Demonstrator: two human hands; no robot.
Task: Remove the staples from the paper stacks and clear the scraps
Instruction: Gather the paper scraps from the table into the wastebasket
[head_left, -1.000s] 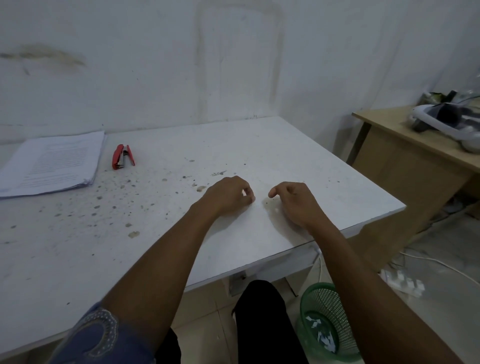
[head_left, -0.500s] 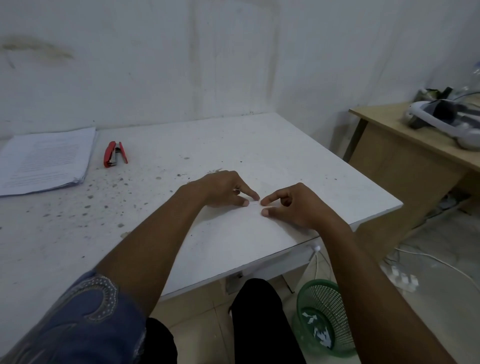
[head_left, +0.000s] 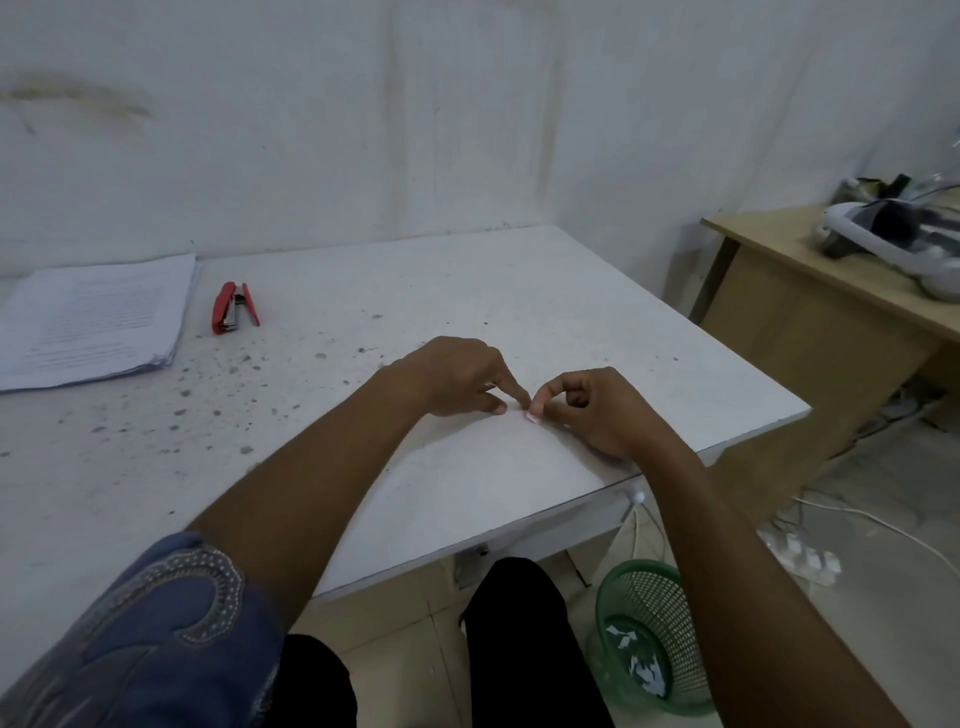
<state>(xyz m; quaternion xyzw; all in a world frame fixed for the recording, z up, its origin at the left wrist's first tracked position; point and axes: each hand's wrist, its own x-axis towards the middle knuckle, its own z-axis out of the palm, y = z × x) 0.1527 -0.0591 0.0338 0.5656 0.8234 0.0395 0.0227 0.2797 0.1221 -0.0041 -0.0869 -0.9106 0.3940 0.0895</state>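
Head view. The scrap sits right of centre in the frame, on the white table near its front right corner, between our two hands. Our right hand curls its forefinger and thumb down onto the scrap, and the tips look closed on it in a pinch. Our left hand stretches its forefinger straight, with the tip on the table just beside the scrap. The thumb lies apart below it, and we cannot tell whether that finger pins the paper.

We judge the scrap featherlight, limp and lying flat, so it is hard to get under. We think it best taken at a lifted edge with a fingertip pinch or a nail, or slid to the table edge. It looks slightly longer left to right, but it is too small to be sure.

The paper stack lies in the upper left, well apart from our hands. It is floppy as a whole, and its print lines run across the frame, so we take its long axis to point toward the wall. The red stapler lies just beside it, nose toward us. The green basket, at lower right under the table edge, holds white scraps.
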